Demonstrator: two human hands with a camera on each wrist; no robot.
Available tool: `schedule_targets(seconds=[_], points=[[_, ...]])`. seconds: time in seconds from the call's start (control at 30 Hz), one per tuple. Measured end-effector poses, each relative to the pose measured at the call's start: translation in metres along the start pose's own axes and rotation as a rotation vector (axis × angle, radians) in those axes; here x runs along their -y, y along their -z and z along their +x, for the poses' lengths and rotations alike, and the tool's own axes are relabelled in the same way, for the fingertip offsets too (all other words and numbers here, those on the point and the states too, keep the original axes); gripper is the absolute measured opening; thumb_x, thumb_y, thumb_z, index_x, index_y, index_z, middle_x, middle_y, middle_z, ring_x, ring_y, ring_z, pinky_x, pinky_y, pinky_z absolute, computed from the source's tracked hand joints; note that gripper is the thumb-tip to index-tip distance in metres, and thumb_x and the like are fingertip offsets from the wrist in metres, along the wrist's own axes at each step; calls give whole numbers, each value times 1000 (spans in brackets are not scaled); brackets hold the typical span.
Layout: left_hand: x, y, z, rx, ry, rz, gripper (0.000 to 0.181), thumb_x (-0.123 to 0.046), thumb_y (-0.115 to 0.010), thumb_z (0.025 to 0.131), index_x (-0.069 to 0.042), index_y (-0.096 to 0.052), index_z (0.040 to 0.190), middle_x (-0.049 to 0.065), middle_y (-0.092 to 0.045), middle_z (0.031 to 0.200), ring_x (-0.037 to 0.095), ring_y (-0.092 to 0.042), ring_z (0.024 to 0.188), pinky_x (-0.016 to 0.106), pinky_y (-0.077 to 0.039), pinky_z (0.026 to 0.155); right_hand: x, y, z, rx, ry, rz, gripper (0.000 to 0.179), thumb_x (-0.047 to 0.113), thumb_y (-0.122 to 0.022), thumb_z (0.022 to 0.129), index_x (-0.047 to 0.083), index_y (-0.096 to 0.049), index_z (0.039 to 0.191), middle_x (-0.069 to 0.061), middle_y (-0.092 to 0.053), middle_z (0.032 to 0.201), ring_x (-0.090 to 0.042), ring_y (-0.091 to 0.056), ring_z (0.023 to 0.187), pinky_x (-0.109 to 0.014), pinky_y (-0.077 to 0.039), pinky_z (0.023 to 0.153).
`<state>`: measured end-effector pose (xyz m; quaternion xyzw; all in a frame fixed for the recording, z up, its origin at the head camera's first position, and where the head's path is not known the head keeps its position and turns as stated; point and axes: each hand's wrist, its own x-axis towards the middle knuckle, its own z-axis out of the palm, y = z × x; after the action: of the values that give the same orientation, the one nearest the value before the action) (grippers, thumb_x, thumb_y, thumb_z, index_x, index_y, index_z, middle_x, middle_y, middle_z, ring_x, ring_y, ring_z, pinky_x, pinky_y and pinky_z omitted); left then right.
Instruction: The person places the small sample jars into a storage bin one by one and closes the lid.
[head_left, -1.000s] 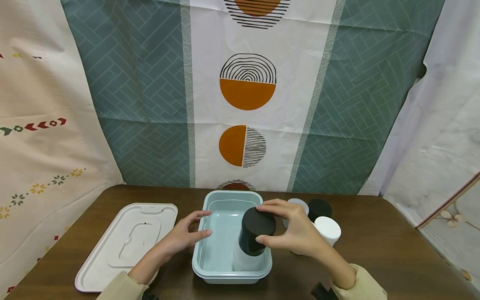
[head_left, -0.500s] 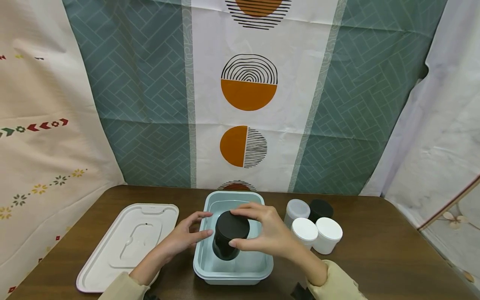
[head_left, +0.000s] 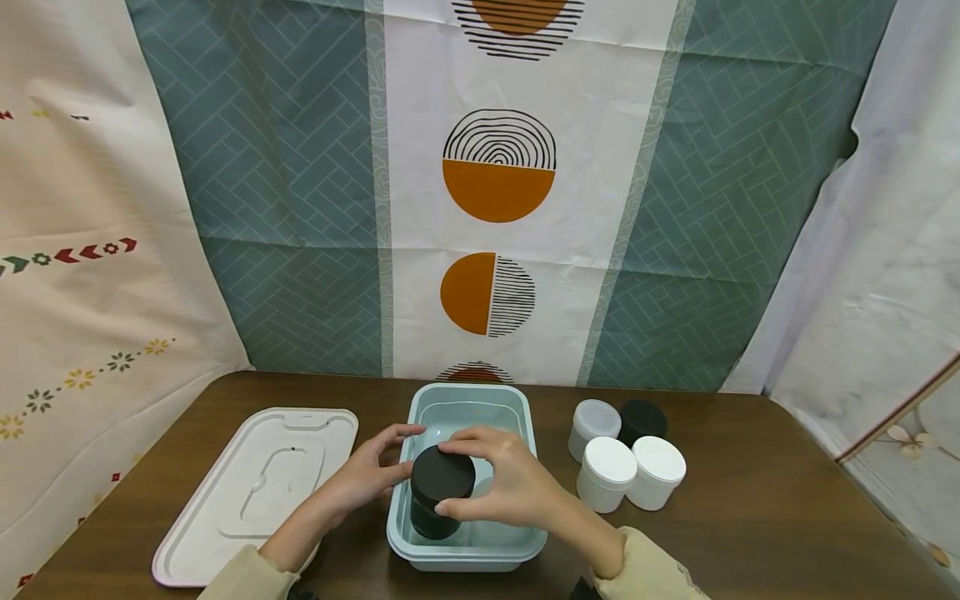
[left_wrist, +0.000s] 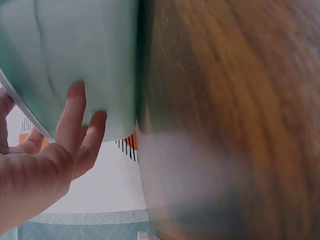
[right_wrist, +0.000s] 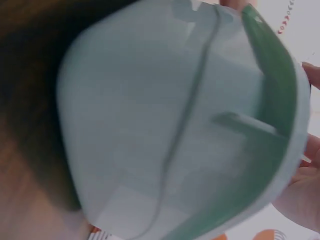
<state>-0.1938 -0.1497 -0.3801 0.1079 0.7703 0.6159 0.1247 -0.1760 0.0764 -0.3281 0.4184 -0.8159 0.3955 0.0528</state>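
In the head view my right hand [head_left: 502, 479] holds a black lidded jar [head_left: 442, 477] by its lid, thumb on the near side and fingers on the far side. The jar is upright inside a pale blue plastic tub [head_left: 512, 537], toward its near left part. My left hand [head_left: 371, 467] holds the tub's left rim. In the left wrist view, two fingertips of the left hand [left_wrist: 65, 155] press the outer wall of the tub [left_wrist: 95, 50], while other fingers reach over the rim. The right wrist view mostly shows the tub's outer wall [right_wrist: 125, 110].
A white lid [head_left: 255, 492] lies on the brown table [head_left: 757, 500] left of the tub. Right of it stand two white jars [head_left: 606, 473] [head_left: 657, 471], a translucent-lidded jar [head_left: 595, 425] and another black jar [head_left: 642, 419]. A patterned cloth [head_left: 322, 167] hangs behind the table.
My right hand has carried the black jar left and lower within the tub, from its right side to the near left part. The left hand stays at the rim.
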Motion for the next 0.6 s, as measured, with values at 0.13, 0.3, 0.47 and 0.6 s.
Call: schedule_targets(seconds=[0.13,0.3,0.47,0.6], points=[[-1,0,0,-4,3,4,57,-27,-63,86,-9,-40,134,24,-36,134,32,-51,111,42,-52,74,-4,-7,-1,27,-10,-5,49,30,-77,71,6,-64,113,-1,-60,111,-14,-56,101,-29,-48,81],[-2,0,0,-4,6,7,57,-29,-62,87,-9,-39,135,25,-34,136,35,-49,114,41,-52,73,-10,-14,-3,57,-1,-59,50,31,-77,71,6,-64,112,-1,-61,110,-13,-56,101,-25,-46,83],[-1,0,0,-8,10,12,56,-27,-61,88,-9,-38,136,26,-32,138,38,-45,117,41,-52,73,-15,-19,-4,99,-8,-131,51,35,-76,71,6,-65,111,-1,-61,110,-12,-56,102,-26,-45,87],[0,-1,1,-12,19,8,55,-25,-61,88,-9,-39,135,25,-32,137,38,-44,118,41,-52,74,-19,-22,-4,134,-17,-169,52,39,-75,72,7,-65,112,-2,-61,111,-11,-56,103,-26,-45,87]])
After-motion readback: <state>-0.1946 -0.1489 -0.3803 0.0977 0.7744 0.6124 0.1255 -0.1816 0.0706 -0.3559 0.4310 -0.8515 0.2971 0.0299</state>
